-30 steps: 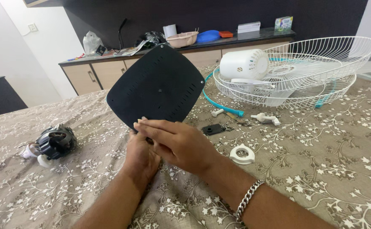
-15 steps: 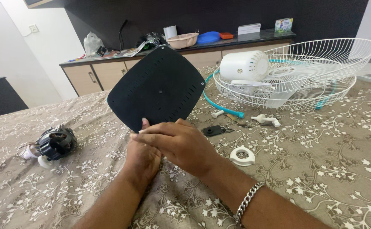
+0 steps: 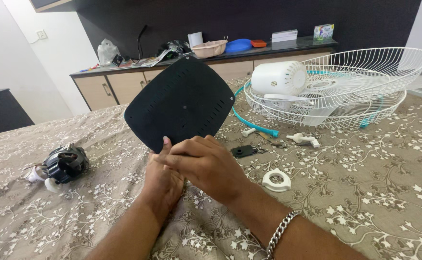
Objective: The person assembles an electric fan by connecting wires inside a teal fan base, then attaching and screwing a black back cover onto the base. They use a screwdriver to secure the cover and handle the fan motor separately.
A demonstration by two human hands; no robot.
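A dark wall was seen behind a long sideboard with beige doors and a dark top. A white wall with a switch plate was met at the left, where a dark cabinet stood. The foreground was covered by a brown flowered bedspread, evenly lit.

Left of the grip, a dark fan motor lies on the floral bedspread. Right of it lie a small black bracket and, nearer, a white ring nut. Beyond, to the right: stacked white wire guards holding a white motor housing. Behind the grip, a cluttered cabinet stands against the dark wall.
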